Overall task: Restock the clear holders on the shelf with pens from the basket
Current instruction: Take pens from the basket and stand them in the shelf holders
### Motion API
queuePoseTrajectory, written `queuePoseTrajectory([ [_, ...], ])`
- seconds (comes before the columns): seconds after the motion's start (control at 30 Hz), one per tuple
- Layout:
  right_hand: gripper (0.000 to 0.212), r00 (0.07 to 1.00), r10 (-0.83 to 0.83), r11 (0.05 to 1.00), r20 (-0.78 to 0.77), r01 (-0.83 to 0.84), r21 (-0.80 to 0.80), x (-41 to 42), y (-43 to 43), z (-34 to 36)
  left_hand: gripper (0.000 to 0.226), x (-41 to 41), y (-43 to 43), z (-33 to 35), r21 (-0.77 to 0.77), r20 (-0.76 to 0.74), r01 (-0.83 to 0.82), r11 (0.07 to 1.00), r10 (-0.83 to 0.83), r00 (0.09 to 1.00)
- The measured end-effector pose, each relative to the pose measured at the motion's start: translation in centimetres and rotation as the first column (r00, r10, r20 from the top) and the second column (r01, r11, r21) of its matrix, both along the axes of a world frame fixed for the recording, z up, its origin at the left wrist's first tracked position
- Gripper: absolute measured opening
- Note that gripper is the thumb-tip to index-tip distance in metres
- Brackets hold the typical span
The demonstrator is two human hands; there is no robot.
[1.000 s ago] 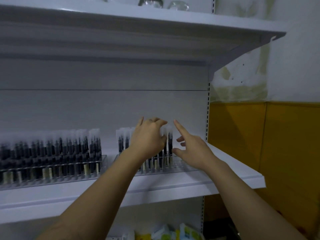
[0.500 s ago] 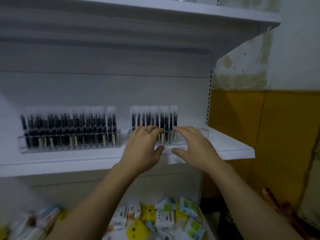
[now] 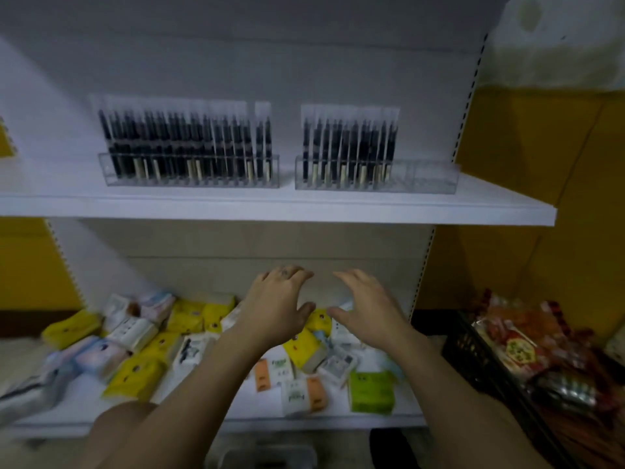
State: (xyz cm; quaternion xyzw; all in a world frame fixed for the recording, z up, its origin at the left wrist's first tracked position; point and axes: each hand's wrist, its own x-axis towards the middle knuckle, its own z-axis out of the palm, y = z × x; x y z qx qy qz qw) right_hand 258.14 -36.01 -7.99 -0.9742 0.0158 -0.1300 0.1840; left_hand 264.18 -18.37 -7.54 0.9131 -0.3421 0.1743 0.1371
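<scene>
Lower shelf (image 3: 81, 404) — white, loaded with loose tissue packs (image 3: 135, 377) lying at mixed angles: yellow, white, pale blue, one orange pack (image 3: 262, 374), and one green pack (image 3: 372, 390) near the front edge. Right of the slotted upright (image 3: 421, 275), a black crate (image 3: 473, 353) holds red snack packets (image 3: 521, 343). Yellow wall panels (image 3: 541, 147) stand behind — stained plaster (image 3: 558, 45) above them.

A white shelf (image 3: 270, 208) stands against a yellow wall (image 3: 541, 147).
</scene>
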Motion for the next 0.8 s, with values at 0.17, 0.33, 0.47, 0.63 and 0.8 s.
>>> queuePoseTrajectory([
  [0.17,0.069,0.99,0.049,0.998,-0.129,-0.043,0.055,1.1,1.7,-6.0,0.056,0.3,1.6,-6.2,0.056,-0.153,-0.051,0.997,0.059,0.986],
  [0.33,0.069,0.957,0.094,0.991,-0.275,-0.065,0.114,2.1,2.9,-12.5,0.057,0.6,2.9,-12.6,0.138,-0.292,-0.06,0.989,0.098,0.951],
  [0.47,0.07,0.912,0.125,0.985,-0.391,-0.067,0.16,2.3,3.5,-17.8,0.057,0.5,4.7,-17.8,0.187,-0.429,-0.088,0.978,0.162,0.889],
  [0.63,0.066,0.87,0.169,0.977,-0.463,-0.084,0.198,3.7,5.2,-23.1,0.058,1.3,6.6,-22.7,0.184,-0.577,-0.148,0.972,0.229,0.784],
  [0.8,0.053,0.797,0.222,0.959,-0.561,-0.076,0.272,3.0,7.1,-28.4,0.055,1.0,7.8,-27.6,0.172,-0.709,-0.221,0.96,0.277,0.648],
])
